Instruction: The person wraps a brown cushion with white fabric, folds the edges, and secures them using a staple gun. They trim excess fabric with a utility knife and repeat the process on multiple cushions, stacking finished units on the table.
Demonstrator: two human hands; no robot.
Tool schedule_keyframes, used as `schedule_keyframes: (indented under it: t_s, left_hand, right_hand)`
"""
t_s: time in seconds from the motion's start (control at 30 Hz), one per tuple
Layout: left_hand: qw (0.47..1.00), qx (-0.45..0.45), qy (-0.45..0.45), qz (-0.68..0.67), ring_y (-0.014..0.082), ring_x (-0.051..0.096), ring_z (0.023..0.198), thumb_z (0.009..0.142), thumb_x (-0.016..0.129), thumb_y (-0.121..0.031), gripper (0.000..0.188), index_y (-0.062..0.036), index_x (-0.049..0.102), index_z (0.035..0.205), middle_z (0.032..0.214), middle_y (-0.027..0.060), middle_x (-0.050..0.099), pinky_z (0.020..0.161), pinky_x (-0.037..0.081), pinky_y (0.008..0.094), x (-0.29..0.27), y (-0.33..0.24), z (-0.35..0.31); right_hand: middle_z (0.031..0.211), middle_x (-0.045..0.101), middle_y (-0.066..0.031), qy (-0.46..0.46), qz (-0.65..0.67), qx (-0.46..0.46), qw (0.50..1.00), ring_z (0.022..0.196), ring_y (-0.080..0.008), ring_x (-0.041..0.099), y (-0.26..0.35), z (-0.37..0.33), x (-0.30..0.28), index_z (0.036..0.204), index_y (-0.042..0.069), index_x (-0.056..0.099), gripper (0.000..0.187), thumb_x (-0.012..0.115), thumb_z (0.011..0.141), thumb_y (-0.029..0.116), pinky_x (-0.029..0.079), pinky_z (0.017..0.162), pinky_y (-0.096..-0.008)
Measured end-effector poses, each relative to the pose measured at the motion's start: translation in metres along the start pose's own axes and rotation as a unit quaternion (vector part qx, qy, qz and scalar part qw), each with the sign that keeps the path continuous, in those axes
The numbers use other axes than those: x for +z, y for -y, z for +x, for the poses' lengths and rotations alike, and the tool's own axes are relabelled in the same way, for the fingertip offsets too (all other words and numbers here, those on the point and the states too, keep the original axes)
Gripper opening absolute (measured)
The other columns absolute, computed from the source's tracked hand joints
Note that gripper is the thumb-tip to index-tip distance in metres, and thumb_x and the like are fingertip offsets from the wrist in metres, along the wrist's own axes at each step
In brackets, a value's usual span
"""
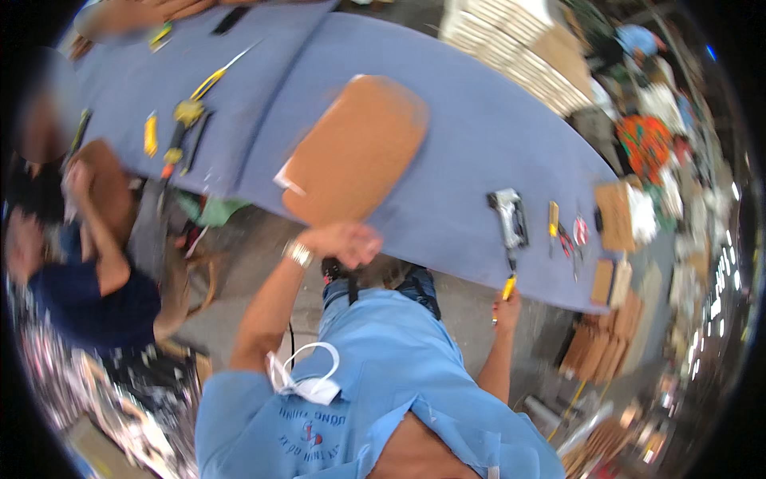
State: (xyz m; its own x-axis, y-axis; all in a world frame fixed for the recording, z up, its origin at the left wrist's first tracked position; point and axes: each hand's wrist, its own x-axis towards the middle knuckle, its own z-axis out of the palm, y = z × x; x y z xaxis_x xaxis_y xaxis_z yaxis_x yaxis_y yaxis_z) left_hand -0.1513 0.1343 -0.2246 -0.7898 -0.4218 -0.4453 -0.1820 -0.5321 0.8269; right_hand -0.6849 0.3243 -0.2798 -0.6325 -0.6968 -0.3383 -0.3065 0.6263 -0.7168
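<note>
A brown padded panel (pixel 359 152), roughly rectangular with rounded corners and bits of white along its left edge, lies on the blue-grey covered table (pixel 455 104); its far right end is blurred. My left hand (pixel 345 242) is at the panel's near edge, its fingers loosely curled and a little smeared, with nothing visible in them. Whether it touches the panel I cannot tell. At the table's front edge on the right, my right hand (pixel 507 306) is closed around a slim yellow tool (pixel 508 287). Just beyond that lies a silver and black staple gun (pixel 508 217).
Right of the staple gun lie a yellow-handled tool (pixel 553 217) and red-handled pliers (pixel 566 239). Cardboard boxes (pixel 614 217) stand by the table's right end. Another staple gun (pixel 185 120) and a yellow cutter (pixel 151 134) lie at left, near a co-worker (pixel 96 279).
</note>
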Motion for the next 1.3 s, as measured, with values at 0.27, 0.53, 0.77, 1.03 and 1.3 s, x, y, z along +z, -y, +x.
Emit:
schedule_keyframes:
  t_s: [0.27,0.53,0.77,1.03,1.3]
  left_hand:
    - [0.818,0.162,-0.295,0.467,0.0209,0.067,0.103,0.101,0.062,-0.044,0.054,-0.0078,0.059,0.141,0.120,0.0088,0.068,0.087,0.058,0.0368,0.014,-0.277,0.195]
    - [0.704,0.198,-0.355,0.582,0.0275,0.068,0.105,0.101,0.059,-0.039,0.047,-0.0095,0.061,0.138,0.120,0.0126,0.069,0.090,0.057,0.0410,0.063,-0.399,0.412]
    - [0.672,0.262,-0.353,0.596,0.0332,0.068,0.106,0.100,0.057,-0.034,0.042,-0.0109,0.063,0.135,0.120,0.0159,0.070,0.092,0.056,0.0446,0.049,-0.446,0.495]
    - [0.597,0.074,-0.489,0.631,0.0397,0.069,0.108,0.100,0.054,-0.029,0.037,-0.0126,0.066,0.131,0.120,0.0196,0.072,0.094,0.056,0.0488,-0.188,-0.307,0.248]
    - [0.756,-0.206,-0.556,0.278,0.0382,0.064,0.123,0.086,0.077,-0.031,0.052,-0.0092,0.064,0.132,0.130,0.0206,0.068,0.101,0.054,0.0478,-0.207,-0.014,0.021]
  right_hand:
    - [0.084,0.058,-0.0030,-0.035,-0.123,-0.222,0.967,0.065,-0.0151,0.054,-0.012,0.250,-0.040,0.136,0.003,0.053,0.044,0.069,0.095,0.011,0.043,0.054,-0.0295]
    - [0.121,0.057,-0.0114,-0.012,-0.247,-0.423,0.872,0.106,-0.0262,0.054,0.060,0.189,0.052,0.144,0.004,0.050,0.050,0.060,0.101,0.025,0.043,0.088,-0.0401]
    - [0.149,0.053,-0.0174,0.058,-0.360,-0.372,0.853,0.137,-0.0367,0.048,0.091,0.163,0.053,0.153,0.005,0.044,0.060,0.056,0.102,0.035,0.036,0.116,-0.0500]
    - [0.138,0.060,-0.0235,-0.058,-0.226,-0.386,0.893,0.128,-0.0419,0.057,0.088,0.225,0.017,0.135,-0.001,0.060,0.050,0.073,0.090,0.019,0.045,0.109,-0.0490]
    - [0.146,0.056,-0.0211,0.148,-0.117,-0.487,0.853,0.133,-0.0403,0.054,0.294,0.155,0.197,0.135,0.005,0.063,0.043,0.070,0.093,0.014,0.042,0.112,-0.0498]
